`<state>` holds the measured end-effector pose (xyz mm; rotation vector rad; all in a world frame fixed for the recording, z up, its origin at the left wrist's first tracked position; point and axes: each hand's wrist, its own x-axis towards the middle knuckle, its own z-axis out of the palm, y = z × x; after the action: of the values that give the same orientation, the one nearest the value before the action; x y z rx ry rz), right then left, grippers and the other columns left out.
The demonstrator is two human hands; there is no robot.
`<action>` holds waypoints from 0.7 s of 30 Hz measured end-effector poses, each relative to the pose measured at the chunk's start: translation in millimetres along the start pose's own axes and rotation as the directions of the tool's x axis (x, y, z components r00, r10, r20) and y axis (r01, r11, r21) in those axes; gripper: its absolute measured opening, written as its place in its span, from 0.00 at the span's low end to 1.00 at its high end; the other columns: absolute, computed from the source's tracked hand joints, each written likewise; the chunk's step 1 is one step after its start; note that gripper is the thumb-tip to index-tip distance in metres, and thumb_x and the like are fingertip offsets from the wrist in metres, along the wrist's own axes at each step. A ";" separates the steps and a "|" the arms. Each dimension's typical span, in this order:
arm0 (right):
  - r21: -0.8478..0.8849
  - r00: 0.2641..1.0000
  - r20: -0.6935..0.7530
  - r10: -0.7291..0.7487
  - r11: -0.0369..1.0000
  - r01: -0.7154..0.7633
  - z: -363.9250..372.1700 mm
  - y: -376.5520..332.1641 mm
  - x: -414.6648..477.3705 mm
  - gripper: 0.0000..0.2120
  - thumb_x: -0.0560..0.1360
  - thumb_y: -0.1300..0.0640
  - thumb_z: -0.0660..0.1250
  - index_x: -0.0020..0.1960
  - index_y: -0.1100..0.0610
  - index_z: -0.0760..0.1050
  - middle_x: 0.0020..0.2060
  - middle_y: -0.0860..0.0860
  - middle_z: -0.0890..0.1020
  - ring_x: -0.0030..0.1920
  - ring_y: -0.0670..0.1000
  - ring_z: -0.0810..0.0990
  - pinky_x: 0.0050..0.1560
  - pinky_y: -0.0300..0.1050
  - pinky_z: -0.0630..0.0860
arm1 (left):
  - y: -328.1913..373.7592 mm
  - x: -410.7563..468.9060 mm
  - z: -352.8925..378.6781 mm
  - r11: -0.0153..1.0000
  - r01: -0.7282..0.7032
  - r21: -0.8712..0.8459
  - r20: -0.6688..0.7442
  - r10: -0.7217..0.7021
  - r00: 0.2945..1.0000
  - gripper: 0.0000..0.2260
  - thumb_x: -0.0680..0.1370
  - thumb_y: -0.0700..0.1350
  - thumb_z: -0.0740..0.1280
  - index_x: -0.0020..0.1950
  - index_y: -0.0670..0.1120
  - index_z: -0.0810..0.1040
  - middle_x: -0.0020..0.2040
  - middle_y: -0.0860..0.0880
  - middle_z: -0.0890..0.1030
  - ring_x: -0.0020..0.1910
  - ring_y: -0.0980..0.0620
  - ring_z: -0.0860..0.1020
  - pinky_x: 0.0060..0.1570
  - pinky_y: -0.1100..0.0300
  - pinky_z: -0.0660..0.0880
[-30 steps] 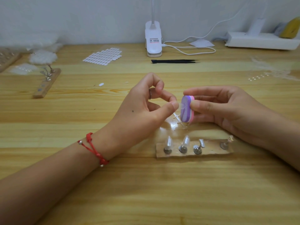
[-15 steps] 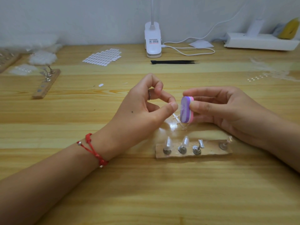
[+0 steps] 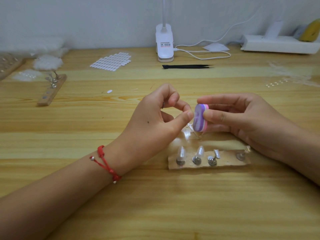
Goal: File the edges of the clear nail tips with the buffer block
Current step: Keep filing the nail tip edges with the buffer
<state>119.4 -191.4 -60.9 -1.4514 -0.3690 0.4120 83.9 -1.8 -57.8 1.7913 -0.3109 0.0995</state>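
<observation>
The left hand [image 3: 155,122] pinches thumb to fingertips; what its grip holds is too small to tell. Touching it, the buffer block [image 3: 200,120] stands clamped in the right hand [image 3: 242,118], above the mounted nail tips [image 3: 190,154] near the worktop's [image 3: 52,129] middle.

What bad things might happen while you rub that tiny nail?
The clear nail tip pinched by the left hand is barely visible, so it might slip out and get lost on the table. The buffer block may scrape a fingertip. A wrist might knock the nail tips standing on the wooden strip.
</observation>
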 end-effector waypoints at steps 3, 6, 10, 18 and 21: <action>-0.009 1.000 -0.008 0.000 1.000 0.000 0.3 0.4 -0.2 0.17 0.58 0.54 0.76 0.47 0.51 0.86 0.44 0.56 0.86 0.44 0.54 0.86 0.44 0.43 0.82 | 0.4 -0.4 1.3 1.000 -0.002 0.009 -0.002 0.002 1.000 0.18 0.75 0.35 0.69 0.39 0.49 0.60 0.38 0.52 0.80 0.20 0.58 0.61 0.23 0.69 0.59; -0.028 1.000 -0.011 0.004 1.000 -0.004 0.3 0.8 -0.4 0.17 0.58 0.53 0.76 0.48 0.50 0.86 0.45 0.55 0.86 0.44 0.53 0.86 0.46 0.44 0.82 | 0.5 -0.6 1.8 1.000 0.003 0.017 -0.005 -0.003 1.000 0.18 0.75 0.35 0.69 0.38 0.49 0.60 0.38 0.52 0.80 0.21 0.57 0.61 0.23 0.70 0.58; -0.028 1.000 -0.006 0.003 1.000 -0.003 0.2 0.8 -0.5 0.17 0.58 0.53 0.76 0.48 0.49 0.86 0.44 0.55 0.87 0.44 0.52 0.86 0.46 0.44 0.82 | 0.1 -0.6 2.1 1.000 0.010 0.020 -0.006 -0.010 1.000 0.18 0.75 0.35 0.69 0.37 0.49 0.61 0.38 0.51 0.80 0.22 0.55 0.62 0.23 0.70 0.59; -0.021 1.000 -0.006 0.003 1.000 -0.003 0.3 1.1 -0.5 0.18 0.57 0.54 0.76 0.47 0.50 0.86 0.44 0.55 0.87 0.43 0.52 0.86 0.44 0.42 0.82 | 0.6 -1.5 3.2 0.999 0.009 0.034 -0.006 -0.009 1.000 0.19 0.75 0.35 0.69 0.36 0.48 0.61 0.40 0.47 0.82 0.22 0.53 0.63 0.24 0.69 0.60; -0.019 1.000 0.001 0.006 1.000 -0.006 0.5 0.8 -1.1 0.17 0.57 0.54 0.76 0.47 0.50 0.86 0.44 0.55 0.87 0.43 0.52 0.86 0.43 0.41 0.81 | 1.0 -1.8 3.3 0.999 0.008 0.031 0.002 -0.009 1.000 0.19 0.75 0.34 0.69 0.35 0.48 0.60 0.40 0.46 0.82 0.23 0.51 0.63 0.24 0.65 0.60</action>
<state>118.1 -191.4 -61.7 -1.4713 -0.3707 0.4146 81.6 -4.9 -58.1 1.8230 -0.3045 0.0970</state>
